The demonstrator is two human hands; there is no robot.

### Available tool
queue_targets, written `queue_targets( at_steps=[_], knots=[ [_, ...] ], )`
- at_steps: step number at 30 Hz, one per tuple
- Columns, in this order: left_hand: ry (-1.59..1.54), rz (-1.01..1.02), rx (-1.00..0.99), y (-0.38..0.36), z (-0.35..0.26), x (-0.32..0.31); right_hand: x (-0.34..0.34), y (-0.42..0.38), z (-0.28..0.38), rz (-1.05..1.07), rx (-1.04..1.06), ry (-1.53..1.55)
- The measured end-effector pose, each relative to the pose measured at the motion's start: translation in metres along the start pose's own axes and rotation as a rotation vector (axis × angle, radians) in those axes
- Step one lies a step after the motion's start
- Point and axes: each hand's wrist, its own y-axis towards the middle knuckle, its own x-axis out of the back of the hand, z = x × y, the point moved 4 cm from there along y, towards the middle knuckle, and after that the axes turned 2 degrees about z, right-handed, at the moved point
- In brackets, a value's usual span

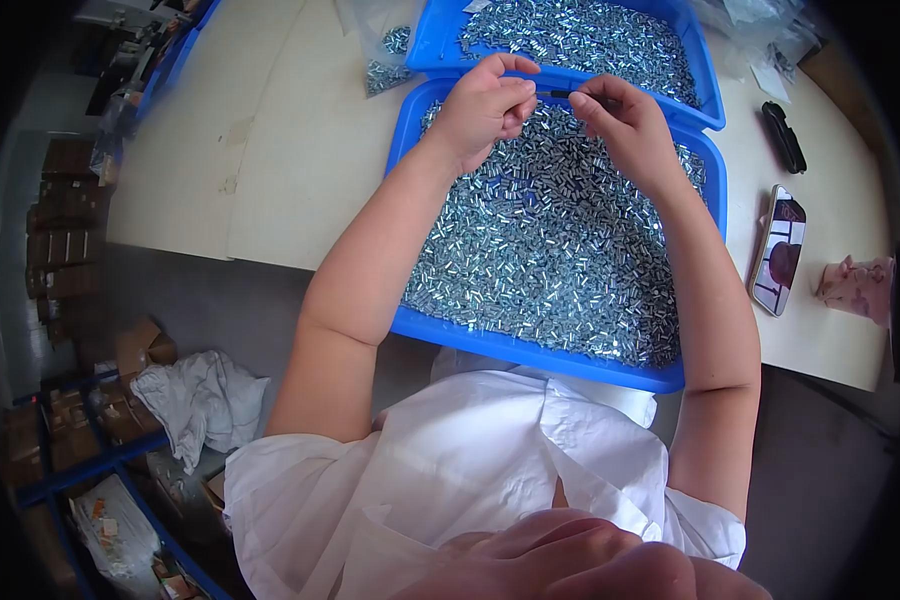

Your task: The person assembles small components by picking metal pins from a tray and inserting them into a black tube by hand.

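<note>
worker's left hand (482, 105) & right hand (618, 118) pinch a thin dark rod-like piece (560, 94) between them, fingers clamped on its ends, above a blue plastic tray (410, 120) heaped w/ small shiny metal sleeves (550, 240); smartphone w/ lit screen (778, 250) lies on pale wooden table (300, 150) at right.

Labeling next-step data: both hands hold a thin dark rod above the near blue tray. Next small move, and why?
Probably lower the left hand to pick one small shiny metal sleeve from the near blue plastic tray: the right hand already pinches the thin dark rod directly above that pile.
</note>
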Motion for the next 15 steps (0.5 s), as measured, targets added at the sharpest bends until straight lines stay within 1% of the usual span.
queue_targets(
  at_steps=[2,6,8,9,11,12,14,15],
  knots=[
    [0.004,-0.01,0.003,0.0003,0.0007,-0.0002,0.0,-0.001,0.0049,-0.016,0.114,-0.017],
    [-0.015,-0.034,0.02,-0.0001,0.0023,-0.0001,0.0011,-0.0017,0.0075,-0.048,0.141,-0.088],
    [-0.003,-0.029,0.013,0.0001,0.0027,0.0008,0.0006,-0.0018,0.009,-0.087,0.234,-0.098],
    [0.008,-0.022,0.004,0.0002,0.0026,0.0007,0.0008,-0.0026,0.0104,-0.087,0.234,-0.098],
    [0.03,-0.027,-0.019,0.0,0.0011,-0.001,0.0018,-0.0037,0.0111,-0.058,0.098,-0.083],
    [0.052,-0.032,-0.042,-0.0003,-0.0006,-0.0023,0.0033,-0.003,0.0118,-0.059,0.098,-0.083],
    [0.095,-0.035,-0.058,-0.0011,-0.0021,-0.0046,0.0047,-0.0012,0.0043,-0.008,-0.087,-0.155],
    [0.138,-0.039,-0.074,-0.0013,-0.0032,-0.0054,0.0049,-0.0013,0.0044,-0.009,-0.087,-0.155]
  ],
)
